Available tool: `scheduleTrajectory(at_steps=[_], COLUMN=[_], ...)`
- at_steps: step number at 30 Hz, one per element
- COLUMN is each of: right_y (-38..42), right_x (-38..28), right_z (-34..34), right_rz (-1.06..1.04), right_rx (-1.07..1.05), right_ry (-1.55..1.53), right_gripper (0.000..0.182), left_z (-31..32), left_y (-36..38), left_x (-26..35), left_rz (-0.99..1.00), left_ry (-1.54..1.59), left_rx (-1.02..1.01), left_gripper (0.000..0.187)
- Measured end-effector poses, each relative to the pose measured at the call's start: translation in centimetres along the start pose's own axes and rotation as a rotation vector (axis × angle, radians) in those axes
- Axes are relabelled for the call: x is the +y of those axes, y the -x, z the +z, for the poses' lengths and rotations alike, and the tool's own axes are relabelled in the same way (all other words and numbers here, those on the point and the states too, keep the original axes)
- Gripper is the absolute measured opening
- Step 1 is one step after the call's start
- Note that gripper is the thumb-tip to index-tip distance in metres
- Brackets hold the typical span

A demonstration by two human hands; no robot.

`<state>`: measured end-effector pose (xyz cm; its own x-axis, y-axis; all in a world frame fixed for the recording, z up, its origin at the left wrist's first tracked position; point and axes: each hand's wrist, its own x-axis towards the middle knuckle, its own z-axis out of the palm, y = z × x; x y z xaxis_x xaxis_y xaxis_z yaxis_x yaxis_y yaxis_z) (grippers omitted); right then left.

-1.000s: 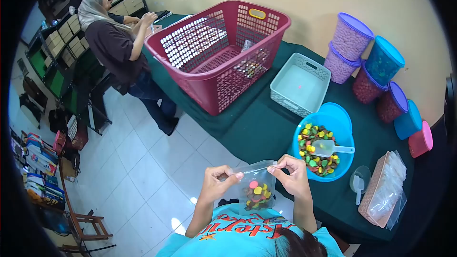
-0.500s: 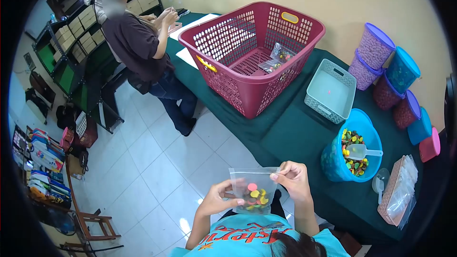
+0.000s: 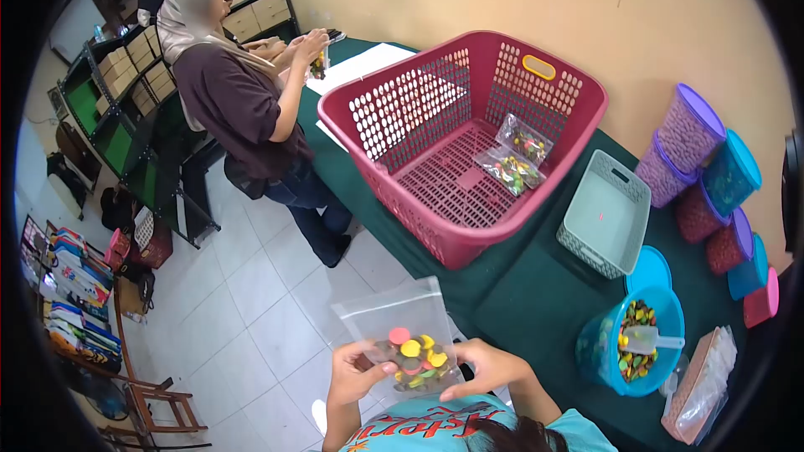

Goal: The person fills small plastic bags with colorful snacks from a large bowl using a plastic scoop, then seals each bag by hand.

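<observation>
In front of my chest is a clear zip bag (image 3: 392,301), tilted, its lower half filled with small round and curved pieces in red, yellow, green and brown. My left hand (image 3: 353,374) grips the bag's lower left side, thumb across its front. At the lower right side, my right hand (image 3: 492,375) holds the bag between thumb and fingers; some of those fingers are hidden behind it. The bag's top edge stands free of both hands.
A maroon basket (image 3: 381,188) with two filled bags (image 3: 512,169) stands on the green-covered table. Right of it are a grey-green tray (image 3: 605,213), a blue bucket (image 3: 593,343) with a scoop (image 3: 643,341), lidded tubs (image 3: 691,130) and a pink box (image 3: 691,385). A co-worker (image 3: 230,92) handles another bag at left.
My right hand has moved from the bag's top right corner down to its lower right side. The bag is now tilted. The view has shifted, and the co-worker's hands now show a filled bag.
</observation>
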<state>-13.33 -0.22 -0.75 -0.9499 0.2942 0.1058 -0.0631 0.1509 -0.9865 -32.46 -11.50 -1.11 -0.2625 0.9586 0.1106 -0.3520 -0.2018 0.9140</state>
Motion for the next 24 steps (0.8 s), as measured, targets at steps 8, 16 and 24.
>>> scheduleTrajectory(at_steps=[8,16,24], right_y=[-2.9,-1.9,-1.2], right_x=[-3.3,-5.0,-5.0], right_z=[-6.7,-11.7,-12.0], right_rz=[-0.12,-0.068,0.003], right_rx=[-0.032,0.4,0.658], right_ry=[0.019,-0.332,-0.392], right_gripper=[0.026,0.014,0.027], left_z=[2.5,2.4,2.7], left_y=[-7.2,-12.3,-17.6], left_x=[0.3,0.8,-1.5], left_rz=[0.124,-0.03,-0.436], left_ry=[0.012,0.083,-0.217], left_rx=[0.128,-0.262,-1.052], left_gripper=[0.038,0.052,0.044])
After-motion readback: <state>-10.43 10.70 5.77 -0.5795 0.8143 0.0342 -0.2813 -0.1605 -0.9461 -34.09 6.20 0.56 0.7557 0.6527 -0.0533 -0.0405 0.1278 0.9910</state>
